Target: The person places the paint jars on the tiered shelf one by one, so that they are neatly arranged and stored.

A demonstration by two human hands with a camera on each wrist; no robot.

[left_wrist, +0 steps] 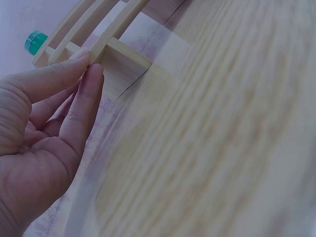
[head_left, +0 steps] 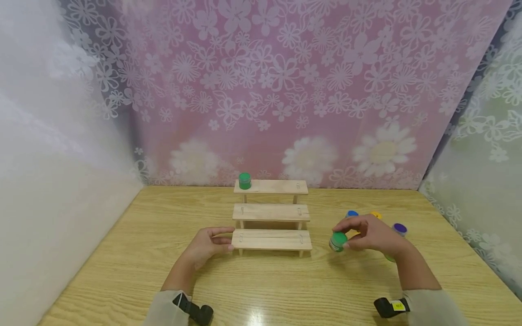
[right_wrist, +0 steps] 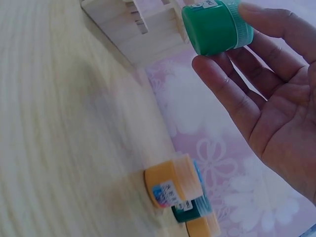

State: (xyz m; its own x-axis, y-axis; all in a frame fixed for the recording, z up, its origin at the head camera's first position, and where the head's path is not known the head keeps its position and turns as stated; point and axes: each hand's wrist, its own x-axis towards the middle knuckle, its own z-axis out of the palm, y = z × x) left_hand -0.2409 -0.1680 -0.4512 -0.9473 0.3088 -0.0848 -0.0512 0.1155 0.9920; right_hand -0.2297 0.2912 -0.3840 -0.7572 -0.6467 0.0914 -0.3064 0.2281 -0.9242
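A three-step wooden rack (head_left: 271,240) stands on the table. My left hand (head_left: 209,246) pinches the left end of its lowest step; the left wrist view shows thumb and finger on that board's corner (left_wrist: 101,47). Off the rack's right side, my right hand (head_left: 369,233) holds a small green paint jar (head_left: 338,242) by its lid, between thumb and fingers. The right wrist view shows this jar (right_wrist: 212,27) tilted and raised off the table. Another green jar (head_left: 244,181) sits at the left end of the top step.
Behind and partly under my right hand stand several more jars, among them a blue-lidded one (head_left: 352,213), a yellow-lidded one (head_left: 376,215) and a purple-lidded one (head_left: 399,229). An orange jar (right_wrist: 168,182) shows in the right wrist view. A floral curtain (head_left: 261,90) hangs behind the table (head_left: 171,213).
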